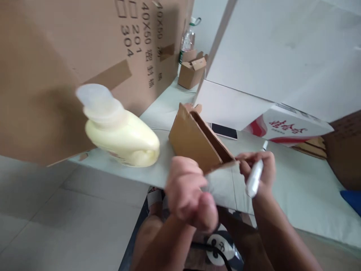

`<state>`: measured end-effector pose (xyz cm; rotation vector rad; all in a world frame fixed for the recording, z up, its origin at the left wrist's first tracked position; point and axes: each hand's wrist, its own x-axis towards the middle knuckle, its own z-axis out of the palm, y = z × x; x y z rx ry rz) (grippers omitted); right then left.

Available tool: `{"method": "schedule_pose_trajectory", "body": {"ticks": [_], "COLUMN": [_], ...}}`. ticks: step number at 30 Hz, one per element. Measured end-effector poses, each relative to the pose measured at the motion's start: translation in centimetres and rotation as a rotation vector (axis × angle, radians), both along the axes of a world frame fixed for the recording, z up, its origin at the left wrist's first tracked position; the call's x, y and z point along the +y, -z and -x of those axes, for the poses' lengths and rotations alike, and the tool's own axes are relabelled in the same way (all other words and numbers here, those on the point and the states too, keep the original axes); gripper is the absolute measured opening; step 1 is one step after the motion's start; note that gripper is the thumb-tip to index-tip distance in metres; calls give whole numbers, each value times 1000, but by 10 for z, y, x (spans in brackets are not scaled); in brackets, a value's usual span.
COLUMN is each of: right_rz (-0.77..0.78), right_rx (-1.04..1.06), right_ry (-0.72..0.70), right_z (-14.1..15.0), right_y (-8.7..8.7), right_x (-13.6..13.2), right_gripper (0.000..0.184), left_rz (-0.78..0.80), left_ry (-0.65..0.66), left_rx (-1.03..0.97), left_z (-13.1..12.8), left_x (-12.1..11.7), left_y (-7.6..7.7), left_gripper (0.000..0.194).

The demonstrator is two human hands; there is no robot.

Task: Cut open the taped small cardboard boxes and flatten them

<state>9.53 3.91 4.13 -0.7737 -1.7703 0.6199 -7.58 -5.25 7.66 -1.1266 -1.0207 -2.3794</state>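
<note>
Clasping one white pen-like tool (255, 179), the right hand (268, 169) also sets its fingertips at the edge of one brown carton (194, 140), just left of them. Left hand (186, 188): fingers curled together before the carton; I cannot tell if they touch it. One yellow bottle (126, 135) is beyond them leftward; one phone (224, 131) lies past the right fingertips.

Stretched out as a pale green tabletop (284, 180). Carried a large printed carton (84, 56) at left with a pale yellow bottle (126, 135) just beside it. Bore, farther back, a small open box (190, 75) with a clear bottle (188, 40) behind it. Held a dark-screened phone (224, 131) flat near the middle and a brown carton (348, 146) toward the right.
</note>
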Motion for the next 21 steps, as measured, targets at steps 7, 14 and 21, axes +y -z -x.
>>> {"method": "schedule_pose_trajectory", "body": {"ticks": [7,14,21], "right_rz": [101,20,30], "right_rx": [167,-426,-416], "right_ry": [-169,-413,-376], "right_z": [-96,-131,-142], "right_y": [7,-25,-15], "right_x": [-54,-54,-51], "right_gripper": [27,12,24], "left_rz": [615,683,597], "left_ry": [130,23,99], "left_rx": [195,254,102], "left_z": [6,-4,7], "left_x": [28,41,40], "left_y": [24,36,54], "left_gripper": [15,20,19]}}
